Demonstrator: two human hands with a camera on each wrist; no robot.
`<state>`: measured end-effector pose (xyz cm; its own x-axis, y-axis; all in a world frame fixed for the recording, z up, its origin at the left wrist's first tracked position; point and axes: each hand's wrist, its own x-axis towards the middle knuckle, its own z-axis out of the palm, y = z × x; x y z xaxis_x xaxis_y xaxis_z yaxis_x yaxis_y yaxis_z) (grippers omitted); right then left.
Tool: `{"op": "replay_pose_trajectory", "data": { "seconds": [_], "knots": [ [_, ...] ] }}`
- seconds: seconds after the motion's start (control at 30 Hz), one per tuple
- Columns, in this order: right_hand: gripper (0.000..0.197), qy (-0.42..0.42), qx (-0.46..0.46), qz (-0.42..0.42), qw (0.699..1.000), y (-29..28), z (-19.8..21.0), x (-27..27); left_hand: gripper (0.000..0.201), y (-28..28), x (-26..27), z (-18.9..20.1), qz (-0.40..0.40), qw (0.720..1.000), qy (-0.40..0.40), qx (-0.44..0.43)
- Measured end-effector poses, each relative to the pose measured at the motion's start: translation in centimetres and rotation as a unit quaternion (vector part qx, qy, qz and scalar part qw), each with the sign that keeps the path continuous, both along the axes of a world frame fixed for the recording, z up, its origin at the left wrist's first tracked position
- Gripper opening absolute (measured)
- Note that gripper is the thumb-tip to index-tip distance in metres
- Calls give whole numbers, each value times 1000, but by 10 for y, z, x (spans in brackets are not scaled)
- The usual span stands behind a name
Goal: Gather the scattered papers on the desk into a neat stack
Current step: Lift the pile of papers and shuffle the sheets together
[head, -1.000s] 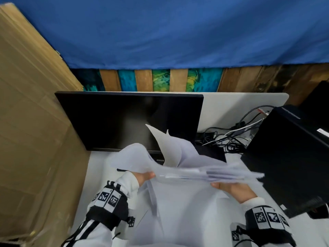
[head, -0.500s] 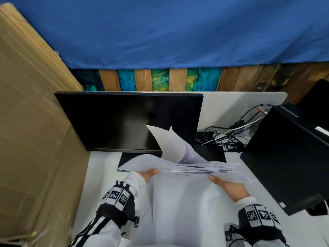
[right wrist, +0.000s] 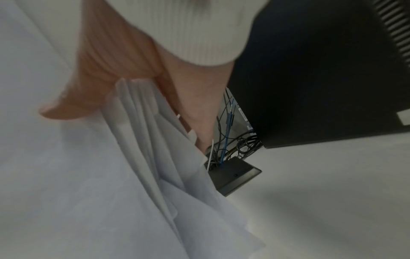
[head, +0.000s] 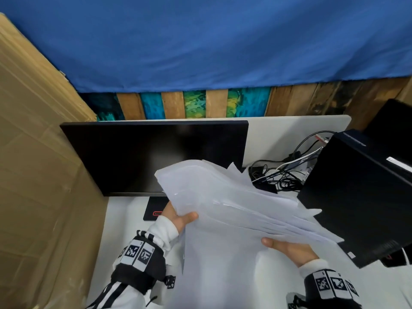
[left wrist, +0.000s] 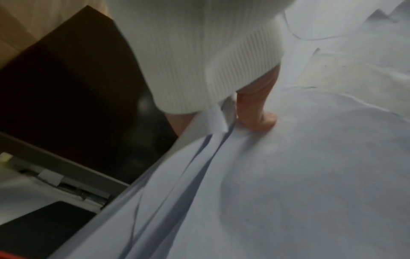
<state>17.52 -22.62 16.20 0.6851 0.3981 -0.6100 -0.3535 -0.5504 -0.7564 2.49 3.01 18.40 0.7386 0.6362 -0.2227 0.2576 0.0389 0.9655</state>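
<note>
A loose bundle of white papers (head: 234,201) hangs above the desk, tilted with its far edge raised toward the monitor and its edges fanned unevenly. My left hand (head: 178,216) pinches the bundle's left edge, thumb on top; the left wrist view shows the thumb (left wrist: 257,112) pressed on the sheets (left wrist: 288,175). My right hand (head: 287,248) grips the bundle's right near edge, and in the right wrist view the sheets (right wrist: 155,157) sit between its thumb (right wrist: 73,106) and fingers. More white paper (head: 223,275) lies flat on the desk beneath.
A black monitor (head: 153,157) stands right behind the papers, its base (head: 156,208) on the white desk (head: 120,219). A black computer tower (head: 356,192) is at the right, with tangled cables (head: 278,175) beside it. Cardboard (head: 40,175) walls the left side.
Both hands have tipped the bundle from nearly level to tilted, its far edge raised toward the monitor. The upturned sheet at the middle has settled down into the bundle.
</note>
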Motion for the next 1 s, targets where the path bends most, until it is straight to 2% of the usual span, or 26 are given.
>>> {"op": "replay_pose_trajectory", "data": {
  "seconds": [0.1, 0.13, 0.17, 0.23, 0.3, 0.33, 0.4, 0.47, 0.5, 0.57, 0.6, 0.7, 0.73, 0.77, 0.8, 0.83, 0.9, 0.93, 1.0],
  "knots": [
    [82, -16, 3, -4, 1000, 0, -13, 0, 35, 2, 3, -3, -28, 998, -36, -38],
    [87, -28, 10, 0, 1000, 1, -17, 3, 36, 5, 3, -4, -35, 997, -29, -63],
    [87, -35, 29, 8, 999, 3, -18, 5, 41, 11, 2, -9, -56, 995, -27, -83],
    [81, -55, 86, 42, 994, 6, -11, 2, 54, 15, -4, -5, -146, 985, -1, -96],
    [83, -95, 114, 73, 986, 4, -13, 6, 52, 17, -10, -1, -245, 967, 41, -65],
    [80, -104, 132, 81, 983, 2, -19, 8, 49, 15, -11, -1, -267, 961, 55, -52],
    [63, -110, 148, 79, 980, -1, -24, 8, 48, 10, -12, 3, -249, 966, 49, -51],
    [38, -112, 175, 30, 978, 0, -28, 6, 44, 7, -7, 0, -173, 984, 18, -46],
    [33, -121, 185, 7, 975, 1, -26, 4, 43, 5, -3, -1, -117, 993, 10, -32],
    [33, -142, 200, -23, 969, 7, -25, 5, 44, 5, 6, 0, -26, 1000, 0, -4],
    [32, -150, 208, -33, 966, 11, -20, 6, 46, 4, 9, 4, -15, 1000, 3, 3],
    [38, -170, 260, -53, 949, 21, 12, 10, 49, 11, 14, 6, -34, 998, 45, 26],
    [31, -181, 286, -56, 939, 24, 23, 13, 45, 14, 13, 8, -46, 995, 80, 23],
    [20, -197, 310, -49, 929, 26, 37, 13, 49, 15, 13, 14, -48, 994, 97, 35],
    [17, -213, 333, -43, 918, 28, 51, 13, 67, 17, 12, 16, -45, 991, 117, 37],
    [29, -226, 354, -42, 906, 29, 62, 13, 78, 15, 12, 24, -43, 992, 116, 29],
    [35, -240, 382, -27, 892, 30, 74, 13, 55, 8, 11, 37, -22, 994, 109, 10],
    [36, -243, 381, -21, 892, 33, 76, 12, 50, 4, 12, 37, 1, 993, 120, 15],
    [38, -231, 344, -9, 910, 40, 63, 12, 75, -7, 12, 28, 76, 986, 130, 65]
  ]
}}
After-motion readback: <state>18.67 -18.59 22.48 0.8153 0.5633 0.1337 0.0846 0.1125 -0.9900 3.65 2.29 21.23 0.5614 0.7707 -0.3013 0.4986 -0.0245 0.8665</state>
